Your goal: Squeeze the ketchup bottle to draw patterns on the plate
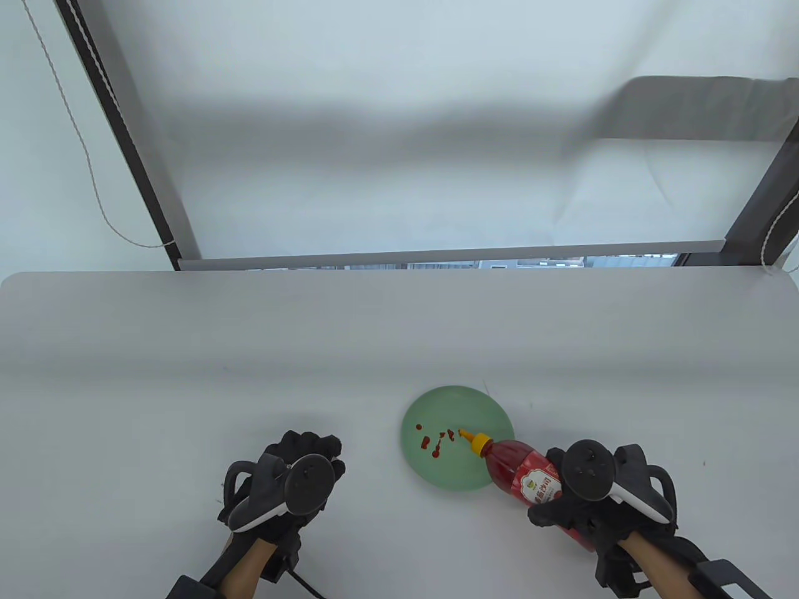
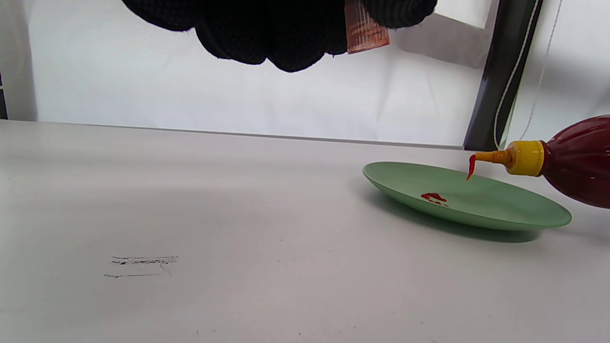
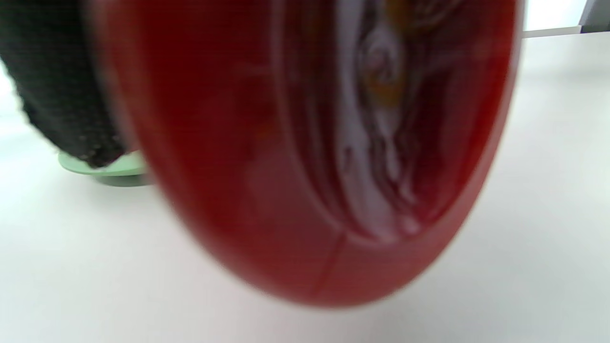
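A green plate lies on the white table with several small ketchup marks near its middle. My right hand grips a red ketchup bottle lying almost level, its yellow nozzle over the plate. In the left wrist view a drip of ketchup hangs from the nozzle above the plate. The bottle's base fills the right wrist view, blurred, with a gloved finger beside it. My left hand rests on the table left of the plate, holding nothing.
The white table stretches back to a far edge with a dark frame and a white backdrop behind it. Faint pencil-like marks lie on the table below my left hand.
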